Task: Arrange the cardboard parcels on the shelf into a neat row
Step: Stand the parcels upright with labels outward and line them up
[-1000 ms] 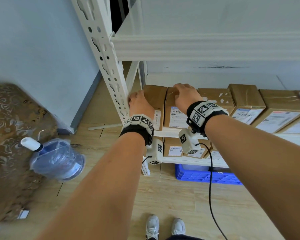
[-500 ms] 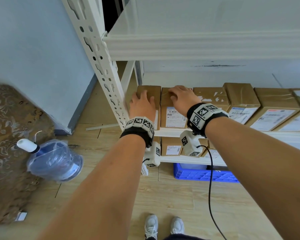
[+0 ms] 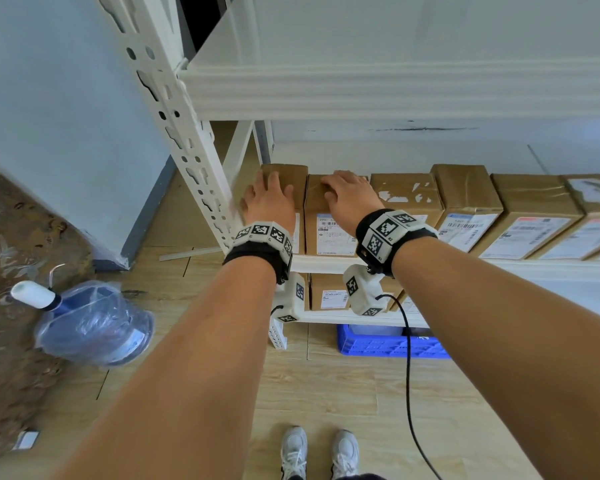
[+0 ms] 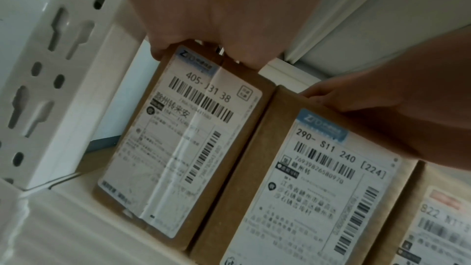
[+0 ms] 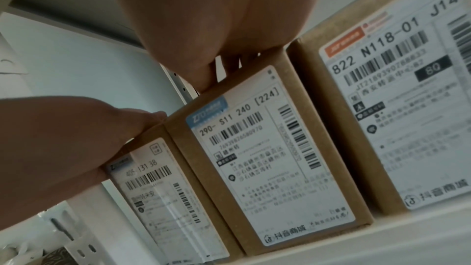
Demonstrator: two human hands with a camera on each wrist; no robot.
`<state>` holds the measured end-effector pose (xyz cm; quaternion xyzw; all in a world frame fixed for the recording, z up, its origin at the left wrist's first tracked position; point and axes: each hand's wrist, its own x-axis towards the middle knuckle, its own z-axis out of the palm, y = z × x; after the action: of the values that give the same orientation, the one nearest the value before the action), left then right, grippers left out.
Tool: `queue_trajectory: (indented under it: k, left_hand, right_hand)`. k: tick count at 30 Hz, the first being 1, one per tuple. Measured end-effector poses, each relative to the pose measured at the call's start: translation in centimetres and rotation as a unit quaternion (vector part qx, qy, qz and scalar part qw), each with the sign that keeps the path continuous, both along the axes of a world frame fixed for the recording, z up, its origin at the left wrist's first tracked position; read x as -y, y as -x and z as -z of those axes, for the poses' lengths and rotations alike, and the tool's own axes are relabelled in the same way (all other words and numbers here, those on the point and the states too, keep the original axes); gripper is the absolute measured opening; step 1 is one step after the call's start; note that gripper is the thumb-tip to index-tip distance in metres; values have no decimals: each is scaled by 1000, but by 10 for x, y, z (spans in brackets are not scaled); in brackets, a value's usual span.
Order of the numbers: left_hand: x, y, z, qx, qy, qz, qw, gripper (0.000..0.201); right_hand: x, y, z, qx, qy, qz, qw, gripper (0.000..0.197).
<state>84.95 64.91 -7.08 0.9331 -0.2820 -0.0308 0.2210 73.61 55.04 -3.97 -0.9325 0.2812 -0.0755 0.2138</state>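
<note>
Both hands are lying flatter on the parcel tops than a second ago. Left hand (image 3: 270, 202) is resting, fingers straight, on the leftmost parcel (image 4: 183, 144) beside the shelf post (image 3: 184, 140); right hand (image 3: 349, 199) is lying with relaxed fingers on the 2nd parcel (image 5: 270, 158), touching its neighbours on the shelf (image 3: 326, 263).

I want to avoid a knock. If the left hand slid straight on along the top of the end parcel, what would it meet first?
Probably the wall behind the shelf; the left hand lies on the end parcel, nothing showing beyond, though depth is unclear.
</note>
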Motion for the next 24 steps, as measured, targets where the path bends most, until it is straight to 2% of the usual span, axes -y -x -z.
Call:
queue_trajectory:
  k: [11,16,18,21,24]
  left_hand:
    - [0,-5,3,11,5,5,1000,47]
    - [-2,-4,-8,46,-52,18,997,47]
    - [-2,-4,-18,57,-71,25,996,48]
    - [1,-1,-32,61,-55,45,996,49]
    - [11,11,-40,62,-27,86,994,49]
  right_hand:
    - [3,-8,8,17,28,5,999,40]
    - [4,-7,5,15,4,12,1000,42]
    - [4,-3,2,42,-16,36,998,43]
    - [9,8,-5,98,-28,91,991,41]
    - [20,26,-12,96,-13,125,987,41]
